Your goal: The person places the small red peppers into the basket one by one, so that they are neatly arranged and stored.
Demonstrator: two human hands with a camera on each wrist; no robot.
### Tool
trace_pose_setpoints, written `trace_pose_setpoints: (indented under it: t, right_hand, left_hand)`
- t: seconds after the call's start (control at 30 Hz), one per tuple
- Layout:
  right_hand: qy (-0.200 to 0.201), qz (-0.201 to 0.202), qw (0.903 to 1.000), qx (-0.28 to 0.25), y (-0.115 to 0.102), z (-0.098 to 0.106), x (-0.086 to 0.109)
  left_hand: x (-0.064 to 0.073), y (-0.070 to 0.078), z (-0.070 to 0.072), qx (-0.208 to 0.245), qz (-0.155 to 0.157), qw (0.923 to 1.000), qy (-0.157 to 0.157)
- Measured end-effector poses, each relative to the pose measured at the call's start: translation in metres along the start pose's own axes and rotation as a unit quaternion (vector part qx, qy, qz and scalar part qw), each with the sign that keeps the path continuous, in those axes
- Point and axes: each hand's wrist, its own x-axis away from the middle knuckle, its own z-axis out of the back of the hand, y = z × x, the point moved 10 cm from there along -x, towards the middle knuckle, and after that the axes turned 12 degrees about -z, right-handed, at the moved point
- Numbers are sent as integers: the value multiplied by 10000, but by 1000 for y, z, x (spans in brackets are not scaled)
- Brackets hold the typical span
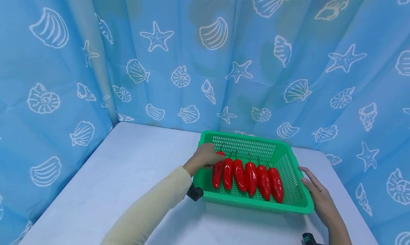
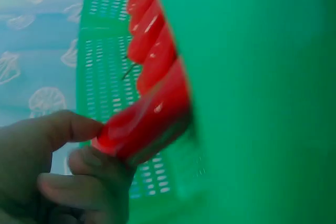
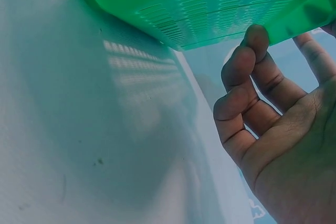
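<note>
Several glossy red chili peppers (image 1: 251, 177) with thin dark stems lie side by side in a green plastic basket (image 1: 243, 200) with slotted walls. My left hand (image 1: 205, 156) reaches over the basket's left side. Its thumb and fingers pinch the stem end of the leftmost pepper (image 2: 152, 116), which lies slantwise in the left wrist view. At the opposite end, my right hand (image 1: 321, 198) holds the basket's right rim, fingertips over the edge. Its other fingers (image 3: 239, 69) bend against the outside of the wall in the right wrist view.
The basket stands on a white table (image 1: 134, 159), near its back edge. A blue curtain (image 1: 192, 60) with white shells and starfish hangs behind and along both sides. Dark wrist-camera parts (image 1: 194, 192) show by each wrist, the left one close to the basket's front left corner.
</note>
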Motion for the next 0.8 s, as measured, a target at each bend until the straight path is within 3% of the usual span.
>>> trace_pose_setpoints:
  t: [0.53, 0.8]
  right_hand:
    - [-99, -75, 9999, 3, -4, 1, 0]
    - [-91, -135, 9999, -5, -2, -3, 0]
  left_hand:
    - [-8, -1, -10, -297, 501, 9982, -123]
    - [-10, -1, -18, -947, 555, 9934, -335]
